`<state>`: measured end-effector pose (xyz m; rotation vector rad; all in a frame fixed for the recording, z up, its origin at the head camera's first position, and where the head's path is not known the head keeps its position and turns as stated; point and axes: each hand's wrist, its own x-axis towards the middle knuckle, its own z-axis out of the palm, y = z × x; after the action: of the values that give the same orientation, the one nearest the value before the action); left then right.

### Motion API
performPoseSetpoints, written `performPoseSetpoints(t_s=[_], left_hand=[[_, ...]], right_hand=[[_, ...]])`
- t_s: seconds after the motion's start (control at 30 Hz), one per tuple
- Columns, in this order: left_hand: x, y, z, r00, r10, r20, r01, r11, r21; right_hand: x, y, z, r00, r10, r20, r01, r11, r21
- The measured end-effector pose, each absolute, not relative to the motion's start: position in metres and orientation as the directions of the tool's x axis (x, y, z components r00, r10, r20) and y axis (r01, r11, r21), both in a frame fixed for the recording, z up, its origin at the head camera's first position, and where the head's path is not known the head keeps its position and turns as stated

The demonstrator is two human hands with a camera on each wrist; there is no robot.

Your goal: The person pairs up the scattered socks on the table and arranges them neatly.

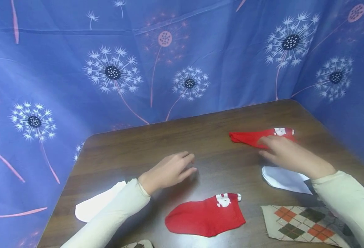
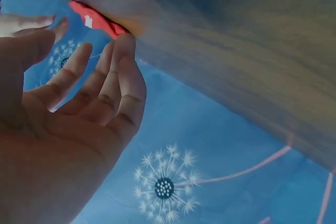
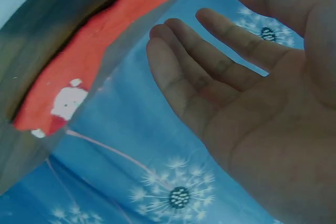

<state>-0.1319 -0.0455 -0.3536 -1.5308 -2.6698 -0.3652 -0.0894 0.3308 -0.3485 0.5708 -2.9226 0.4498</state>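
In the head view the right hand (image 1: 282, 153), fingers loosely extended, is over the near part of a red sock (image 1: 250, 137) with a white figure at its cuff. The right wrist view shows that hand (image 3: 236, 82) apart from the red sock (image 3: 100, 40), its palm holding nothing. Above the middle of the table, the left hand (image 1: 171, 170) holds nothing, its fingers slightly bent. A second red sock (image 1: 203, 215) lies flat below it. The left wrist view shows the left hand (image 2: 84, 98) with relaxed fingers.
A white sock (image 1: 99, 203) lies partly under the left sleeve, another white one (image 1: 284, 179) beside the right forearm. An argyle sock (image 1: 303, 224) is at the lower right; part of another patterned one (image 1: 140, 244) shows at the bottom edge. Blue dandelion-print cloth (image 1: 216, 51) hangs behind the table (image 1: 144, 144).
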Motion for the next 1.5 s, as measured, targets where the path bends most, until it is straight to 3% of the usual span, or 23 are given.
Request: performPoseSetpoints(t_s=[0.5, 1.1, 1.5], left_hand=[[-0.166, 0.008, -0.363, -0.481, 0.871, 0.101, 0.867, 0.456, 0.201], [-0.194, 0.062, -0.364, -0.465, 0.879, 0.109, 0.881, 0.446, 0.158], [-0.215, 0.095, -0.373, -0.516, 0.851, 0.099, 0.849, 0.491, 0.196]], right_hand=[[-0.098, 0.351, -0.352, -0.945, -0.296, 0.14, -0.323, 0.91, -0.261], [-0.104, 0.384, -0.36, -0.928, -0.279, 0.245, -0.334, 0.916, -0.223], [-0.122, 0.397, -0.363, -0.96, -0.194, 0.202, -0.244, 0.933, -0.264]])
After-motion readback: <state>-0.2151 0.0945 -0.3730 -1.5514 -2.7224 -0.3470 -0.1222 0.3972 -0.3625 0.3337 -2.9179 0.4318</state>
